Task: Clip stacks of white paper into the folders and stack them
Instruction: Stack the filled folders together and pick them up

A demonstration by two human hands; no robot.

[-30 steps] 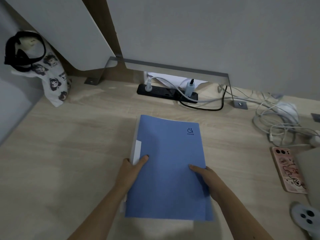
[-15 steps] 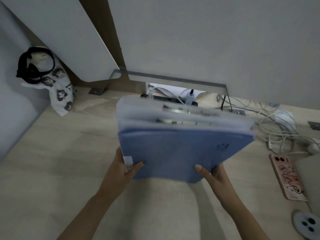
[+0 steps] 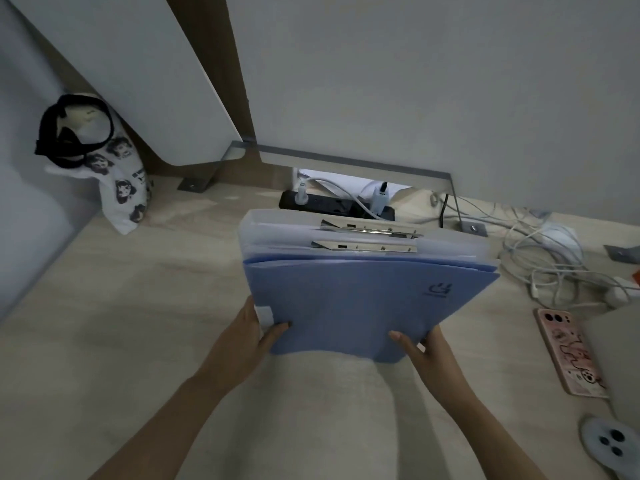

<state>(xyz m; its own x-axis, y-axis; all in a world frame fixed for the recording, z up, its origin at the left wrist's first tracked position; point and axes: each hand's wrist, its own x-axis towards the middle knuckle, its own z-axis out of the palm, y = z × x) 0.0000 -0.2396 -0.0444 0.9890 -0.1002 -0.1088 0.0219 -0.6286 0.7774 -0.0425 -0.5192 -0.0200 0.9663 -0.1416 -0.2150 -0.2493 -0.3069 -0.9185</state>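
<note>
A stack of blue folders (image 3: 349, 303) is lifted off the desk and tilted, its far edge raised toward me. Along that top edge I see translucent covers and two metal clips (image 3: 367, 237) between the layers. My left hand (image 3: 249, 334) grips the stack's near left corner, thumb on the blue cover beside a white label. My right hand (image 3: 426, 351) holds the near right corner, thumb on top and fingers underneath. Any white paper inside is hidden by the covers.
A black power strip (image 3: 332, 206) with plugged chargers lies behind the folders. Tangled white cables (image 3: 554, 265) and a pink phone (image 3: 568, 355) sit to the right. A printed cloth bag (image 3: 117, 188) with a black strap stands at the back left. A grey panel wall (image 3: 415, 81) closes the desk's far edge.
The folders lay flat on the desk a second ago. Both hands took the near corners and lifted the stack, tilting its far edge up.
</note>
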